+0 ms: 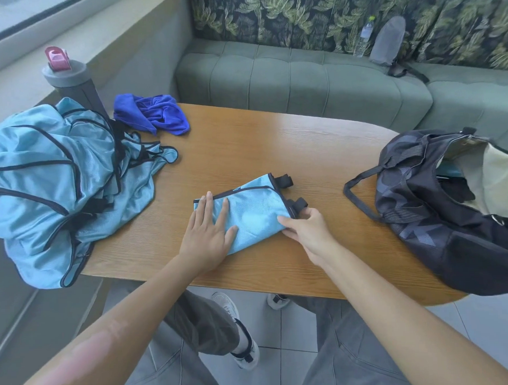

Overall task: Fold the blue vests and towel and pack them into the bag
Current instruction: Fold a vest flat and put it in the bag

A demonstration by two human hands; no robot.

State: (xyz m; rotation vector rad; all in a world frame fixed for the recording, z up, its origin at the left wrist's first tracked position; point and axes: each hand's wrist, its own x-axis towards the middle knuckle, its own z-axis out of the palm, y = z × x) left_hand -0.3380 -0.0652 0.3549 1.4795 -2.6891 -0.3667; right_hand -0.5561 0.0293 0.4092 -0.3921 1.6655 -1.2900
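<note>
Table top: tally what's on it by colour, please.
Light blue: 2, the folded vest and the vest pile
Royal blue: 1, the towel
Dark: 1, the bag
Grey: 1, the bottle
Total: 5

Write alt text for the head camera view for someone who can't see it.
A person's left hand presses flat on a folded light blue vest on a wooden table while the right hand pinches its right end. A pile of unfolded vests and a dark blue towel lie to the left; an open dark bag sits right.
</note>
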